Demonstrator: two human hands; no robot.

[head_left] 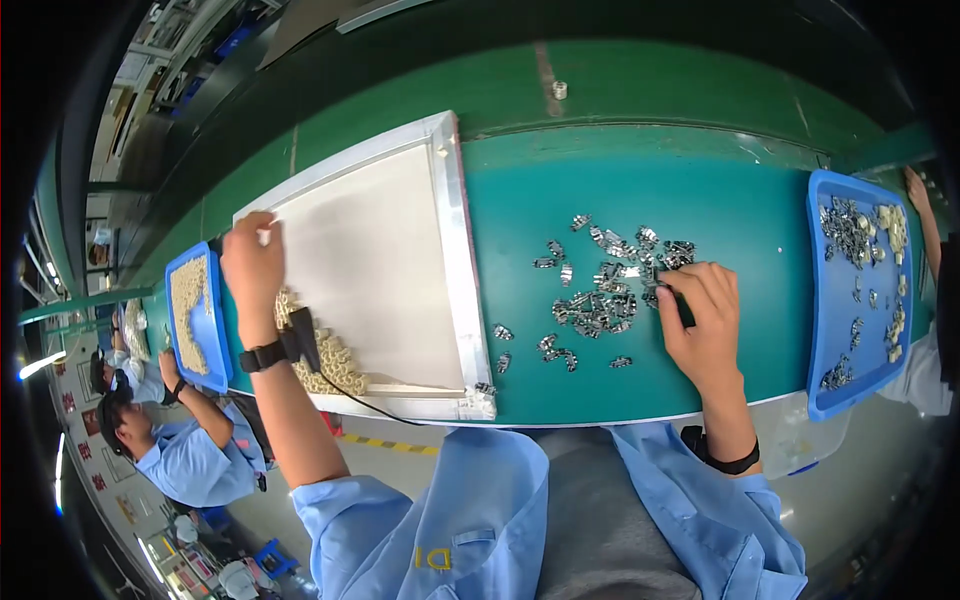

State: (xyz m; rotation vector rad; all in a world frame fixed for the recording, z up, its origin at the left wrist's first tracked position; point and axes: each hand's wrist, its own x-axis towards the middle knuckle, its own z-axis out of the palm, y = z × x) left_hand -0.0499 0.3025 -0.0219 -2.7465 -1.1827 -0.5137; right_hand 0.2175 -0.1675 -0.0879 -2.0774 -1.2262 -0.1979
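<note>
My right hand (pixel 705 315) reaches into a scattered pile of small shiny metal parts (pixel 600 312) on the green mat. Its thumb and fingers are pinched together at the pile's right edge, apparently on one dark metal part (pixel 660 276). My left hand (pixel 252 262) is at the left side of a white, metal-edged frame (pixel 455 200), close to a blue tray (pixel 216 335). Its thumb and fingertips curl together; anything between them is too small to make out. Below the left wrist, cream ring-like pieces (pixel 340 368) are heaped in the frame's near left corner.
At the right stands another blue tray (pixel 818 300) with metal parts and cream pieces. The left tray holds many cream pieces. A cable (pixel 360 403) runs from my left wrist across the frame. A co-worker (pixel 195 450) sits left; another person's arm (pixel 922 205) shows far right.
</note>
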